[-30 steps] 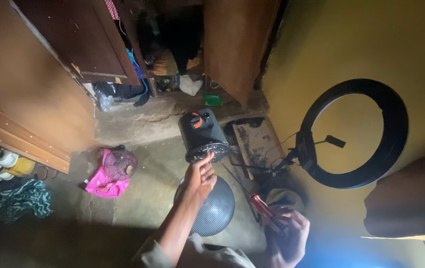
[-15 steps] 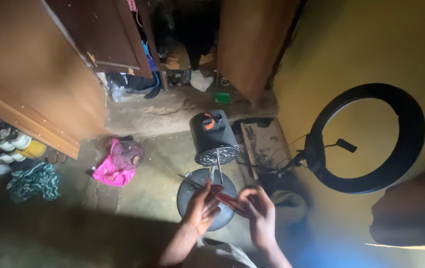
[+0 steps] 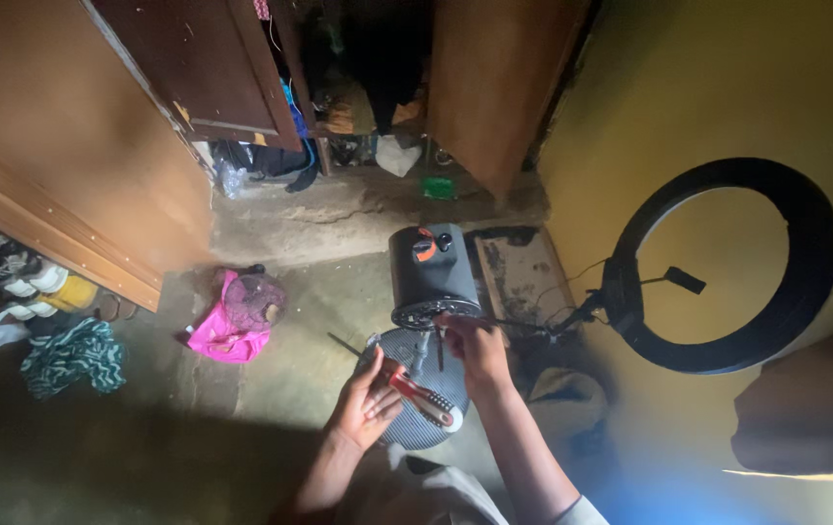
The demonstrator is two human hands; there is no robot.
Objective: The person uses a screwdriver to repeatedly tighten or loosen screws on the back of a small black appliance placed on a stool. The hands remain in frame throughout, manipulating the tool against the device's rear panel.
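A: While the dark cylindrical fan motor (image 3: 431, 274) lies on the floor (image 3: 310, 321), where are the hands?

B: The right hand (image 3: 473, 348) is clenched on a thin tool, its tip at the motor's near end. The left hand (image 3: 366, 401) grips red-handled pliers (image 3: 423, 397) over the round grey grille (image 3: 421, 399), just near of the motor.

A: And around them?

B: A black ring light (image 3: 728, 264) leans on the yellow wall at right. A pink bundle (image 3: 232, 321) lies at left, well apart. Open wooden doors (image 3: 485, 87) stand at the far side
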